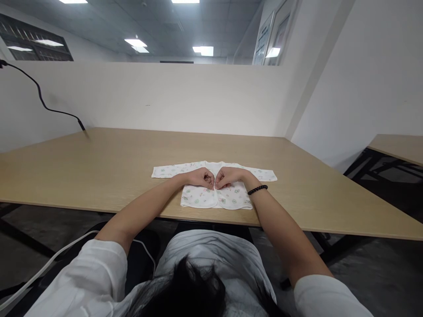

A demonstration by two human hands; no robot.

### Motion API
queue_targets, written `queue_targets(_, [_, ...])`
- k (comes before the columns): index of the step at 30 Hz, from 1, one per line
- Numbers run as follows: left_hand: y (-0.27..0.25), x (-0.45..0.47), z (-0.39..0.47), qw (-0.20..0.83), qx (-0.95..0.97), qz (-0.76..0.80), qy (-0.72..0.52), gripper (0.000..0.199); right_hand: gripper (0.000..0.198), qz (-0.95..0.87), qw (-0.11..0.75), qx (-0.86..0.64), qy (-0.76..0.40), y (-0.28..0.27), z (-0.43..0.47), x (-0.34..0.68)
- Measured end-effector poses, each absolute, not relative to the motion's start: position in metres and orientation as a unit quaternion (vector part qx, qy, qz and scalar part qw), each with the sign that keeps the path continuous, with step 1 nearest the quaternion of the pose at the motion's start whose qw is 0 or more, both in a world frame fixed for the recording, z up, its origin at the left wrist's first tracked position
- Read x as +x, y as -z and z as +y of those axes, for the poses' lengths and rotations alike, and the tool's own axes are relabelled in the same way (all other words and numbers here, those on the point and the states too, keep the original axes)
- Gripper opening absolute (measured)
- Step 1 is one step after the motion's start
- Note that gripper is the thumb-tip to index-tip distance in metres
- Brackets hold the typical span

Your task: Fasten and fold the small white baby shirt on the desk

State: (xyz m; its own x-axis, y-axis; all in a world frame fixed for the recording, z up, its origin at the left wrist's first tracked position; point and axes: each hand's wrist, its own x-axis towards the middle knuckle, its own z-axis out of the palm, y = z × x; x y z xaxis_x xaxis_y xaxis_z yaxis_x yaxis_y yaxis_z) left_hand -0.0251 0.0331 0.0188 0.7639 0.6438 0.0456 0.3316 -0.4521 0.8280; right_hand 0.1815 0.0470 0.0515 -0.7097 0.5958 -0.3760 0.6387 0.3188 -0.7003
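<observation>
A small white baby shirt (198,198) with a sparse coloured print lies flat on the table, its long sleeves spread out to both sides and its rounded hem towards me. Its front opening runs down the middle. My left hand (202,177) is closed in a pinch at the left front edge, about halfway down the opening. Opposite it, my right hand (228,176) pinches the right front edge, nearly touching the left. The fingers hide that part of the opening, so any fastener there cannot be made out. A dark bead bracelet (257,189) circles my right wrist.
The shirt rests near the front edge of a wooden table (115,171). A white partition (185,97) stands along the back. At the far left a black cable (41,94) hangs down to the tabletop. Another table (399,147) stands to the right.
</observation>
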Motion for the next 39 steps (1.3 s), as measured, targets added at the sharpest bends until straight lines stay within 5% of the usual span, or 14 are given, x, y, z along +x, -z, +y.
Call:
queue_targets(20, [-0.017, -0.025, 0.037, 0.424, 0.837, 0.294, -0.184, 0.044, 0.019, 0.831, 0.039, 0.376, 0.408, -0.058, 0.037, 0.178])
queue_targets(39, [-0.022, -0.024, 0.029, 0.473, 0.815, 0.292, -0.165, 0.025, 0.024, 0.829, 0.055, 0.378, 0.408, -0.052, 0.046, 0.179])
